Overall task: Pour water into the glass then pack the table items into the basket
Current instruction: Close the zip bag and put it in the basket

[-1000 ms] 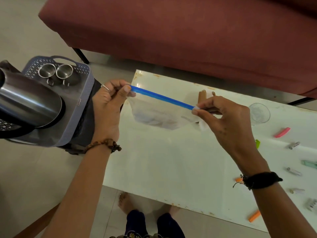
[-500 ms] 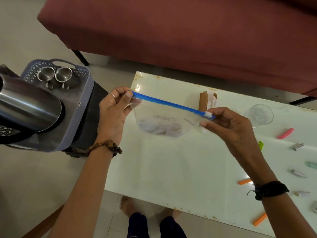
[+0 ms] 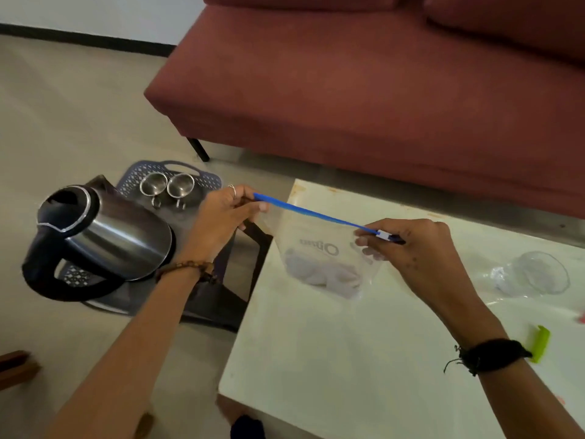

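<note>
Now I am holding a clear zip bag (image 3: 319,248) up over the near-left corner of the white worktop (image 3: 332,359), stretched between both hands. My left hand (image 3: 221,217) is pinching the left end of the blue zip strip (image 3: 313,213) between thumb and fingers, and my right hand (image 3: 418,248) is gripping the right end, with thumb and forefinger closed around the white slider (image 3: 383,235). The strip is running taut and sloping down from left to right. Grey printing is showing through the plastic in reverse; I cannot read it surely, only a large round letter like an O. Pale, soft-looking contents are sitting bunched in the bottom of the bag.

A clear drinking glass (image 3: 543,274) is lying on the worktop to the right, well apart from the bag, and a green clip (image 3: 539,343) is sitting near my right wrist. To my left, on the floor, a grey perforated basket (image 3: 205,179) is carrying a steel electric kettle (image 3: 104,236) with a black handle, tilted on its side, and two small steel cups (image 3: 167,186) standing upright side by side behind it. A maroon sofa (image 3: 364,83) is filling the far side.
</note>
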